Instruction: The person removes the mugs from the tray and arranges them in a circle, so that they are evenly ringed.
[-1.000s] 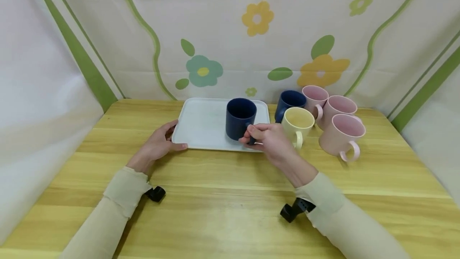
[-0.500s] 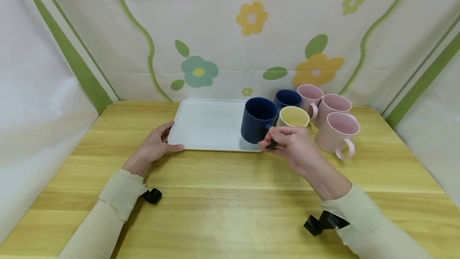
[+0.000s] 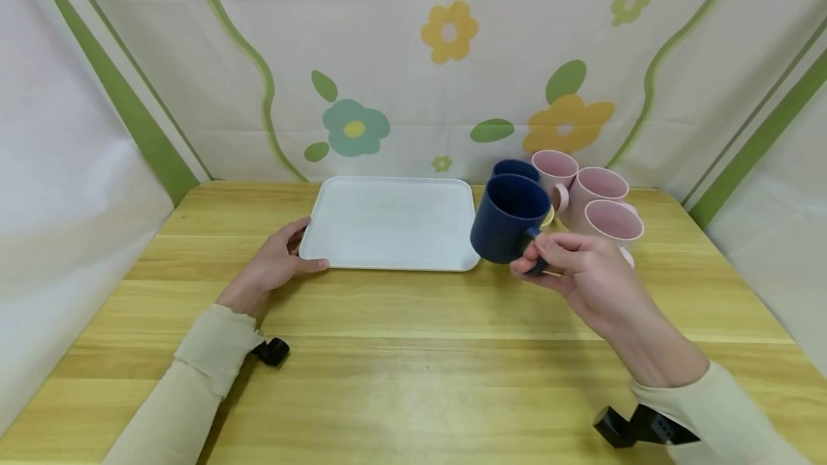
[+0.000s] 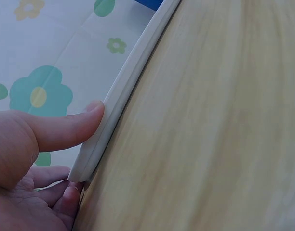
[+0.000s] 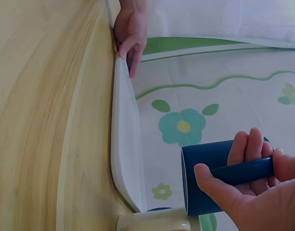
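My right hand grips the handle of a dark blue mug, which hangs tilted in the air just past the tray's right end. In the right wrist view, thumb and fingers wrap that handle. A white rectangular tray lies flat on the table with nothing on it. At its front left corner, my left hand holds the tray between thumb and fingers; the left wrist view has the thumb against the front edge. A yellow mug stands behind the held mug, mostly hidden in the head view.
A second dark blue mug stands upright at the back, partly covered by the held one. Pink mugs, three in all, cluster to its right. A flowered white curtain closes off the wooden table's far edge.
My right hand has lifted the dark blue mug off the tray and carried it right, in front of the yellow mug. My left hand has stayed at the tray's corner.
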`<state>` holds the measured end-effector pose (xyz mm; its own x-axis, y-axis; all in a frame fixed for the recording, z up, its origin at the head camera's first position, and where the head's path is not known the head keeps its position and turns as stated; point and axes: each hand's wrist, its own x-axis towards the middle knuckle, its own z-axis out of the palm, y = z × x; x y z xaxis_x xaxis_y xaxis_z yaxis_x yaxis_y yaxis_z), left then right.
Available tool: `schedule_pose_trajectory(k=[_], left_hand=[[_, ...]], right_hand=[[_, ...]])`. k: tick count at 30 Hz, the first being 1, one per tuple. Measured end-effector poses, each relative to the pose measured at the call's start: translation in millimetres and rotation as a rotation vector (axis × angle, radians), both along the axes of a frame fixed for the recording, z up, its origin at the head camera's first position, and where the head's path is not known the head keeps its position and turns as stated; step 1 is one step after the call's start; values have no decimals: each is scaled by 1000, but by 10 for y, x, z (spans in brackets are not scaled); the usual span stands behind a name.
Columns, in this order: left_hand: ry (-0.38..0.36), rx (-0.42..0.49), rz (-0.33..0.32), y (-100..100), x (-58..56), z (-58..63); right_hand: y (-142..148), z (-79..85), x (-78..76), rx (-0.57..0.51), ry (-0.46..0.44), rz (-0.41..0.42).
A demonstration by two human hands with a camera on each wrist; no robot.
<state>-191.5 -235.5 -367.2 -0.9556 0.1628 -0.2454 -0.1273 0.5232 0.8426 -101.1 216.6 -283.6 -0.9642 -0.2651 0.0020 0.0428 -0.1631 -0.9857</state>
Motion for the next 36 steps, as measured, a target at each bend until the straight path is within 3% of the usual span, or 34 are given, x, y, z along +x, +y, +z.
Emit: schedule_pose_trajectory(k=[7,15,27,36], left_hand=[[18,-5,-14,-3,8,5],[12,-4,-5,-4,-2,-9],[16,3,-12,5,1,-12],[12,4,-5,-3,-13,-23]], right_hand=[[273,-32,135,-47,53,43],[543,-91,223,-89,75,31],[796,-266,301,-180,6,-32],[823,-446,291,-185,-114,-88]])
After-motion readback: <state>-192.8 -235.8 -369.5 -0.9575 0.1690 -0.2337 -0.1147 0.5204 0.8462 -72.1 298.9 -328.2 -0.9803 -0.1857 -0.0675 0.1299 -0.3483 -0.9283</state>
